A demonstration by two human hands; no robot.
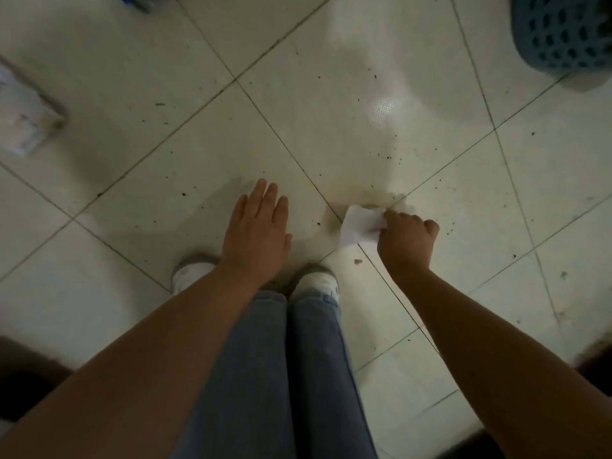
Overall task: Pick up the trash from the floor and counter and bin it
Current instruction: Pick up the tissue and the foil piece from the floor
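Right hand (406,238) fisted around a white crumpled paper (359,226), held low over the tiled floor (298,111) at a grout crossing, just ahead of the white shoes (318,281). Left hand (256,231) empty, flat, fingers spread. Dark specks scattered around. Blue perforated basket (563,31) at the top right corner.

We stand on a pale tiled floor (298,104) w/ dark grout lines running diagonally. Small dark specks (390,154) are scattered over the tiles, thickest toward the right. A tiny brownish scrap (357,261) lies just ahead of our right shoe (316,281); left shoe (192,271) is planted beside it. A blue perforated basket (563,31) sits at top right, a blurred white packet (25,114) at far left. One glare spot, upper centre-right.
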